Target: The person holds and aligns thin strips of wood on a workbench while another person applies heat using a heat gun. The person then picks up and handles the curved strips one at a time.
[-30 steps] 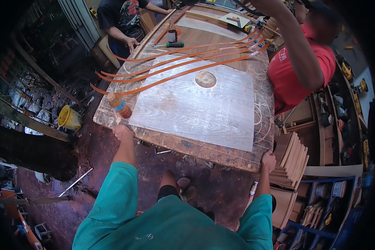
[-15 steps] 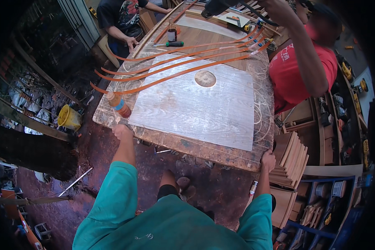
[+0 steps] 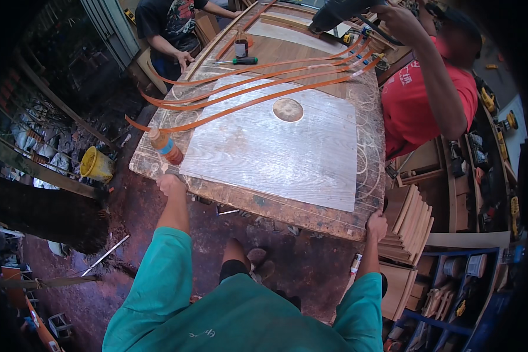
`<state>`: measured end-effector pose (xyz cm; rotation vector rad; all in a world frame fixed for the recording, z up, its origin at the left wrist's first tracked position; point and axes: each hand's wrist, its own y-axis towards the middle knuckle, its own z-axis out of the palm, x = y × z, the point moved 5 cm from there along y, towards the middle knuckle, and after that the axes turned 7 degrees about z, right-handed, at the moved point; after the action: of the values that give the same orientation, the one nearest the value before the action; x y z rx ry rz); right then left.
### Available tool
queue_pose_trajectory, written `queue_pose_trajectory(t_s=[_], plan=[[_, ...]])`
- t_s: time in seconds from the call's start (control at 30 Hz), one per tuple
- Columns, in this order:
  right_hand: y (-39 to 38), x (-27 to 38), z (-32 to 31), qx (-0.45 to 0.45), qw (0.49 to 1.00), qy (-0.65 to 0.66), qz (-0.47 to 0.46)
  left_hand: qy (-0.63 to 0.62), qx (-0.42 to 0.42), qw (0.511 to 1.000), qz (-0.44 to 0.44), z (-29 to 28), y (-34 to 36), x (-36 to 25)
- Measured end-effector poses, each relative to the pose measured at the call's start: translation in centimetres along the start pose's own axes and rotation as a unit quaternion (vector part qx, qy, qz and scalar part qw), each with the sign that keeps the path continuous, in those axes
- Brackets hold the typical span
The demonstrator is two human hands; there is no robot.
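Green-sleeved arms (image 3: 158, 264) stretch forward, hands (image 3: 171, 185) gripping the worktable (image 3: 258, 202) near its corners.

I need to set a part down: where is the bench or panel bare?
Widest: the pale panel, between its brown circle and near edge. A narrower stretch of bench lies right of the panel. Crowded: the far half, with orange strips, screwdriver and dark bottle.

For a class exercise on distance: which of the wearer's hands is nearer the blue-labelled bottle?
Left. The left hand is at the table edge, just below the bottle in the picture; the right hand is at the table's near right corner.
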<state>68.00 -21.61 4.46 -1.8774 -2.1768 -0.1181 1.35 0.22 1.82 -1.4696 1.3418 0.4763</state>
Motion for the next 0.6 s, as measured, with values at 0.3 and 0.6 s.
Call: queue_pose_trajectory(t_s=[0.3, 0.6], plan=[[-0.4, 0.2, -0.3, 0.002, 1.000, 0.002, -0.001, 0.021, -0.015, 1.000, 0.010, -0.3, -0.2, -0.3], [-0.1, -0.1, -0.1, -0.001, 1.000, 0.007, -0.003, 0.020, -0.024, 0.999, -0.011, 0.6, 1.5, 0.7]])
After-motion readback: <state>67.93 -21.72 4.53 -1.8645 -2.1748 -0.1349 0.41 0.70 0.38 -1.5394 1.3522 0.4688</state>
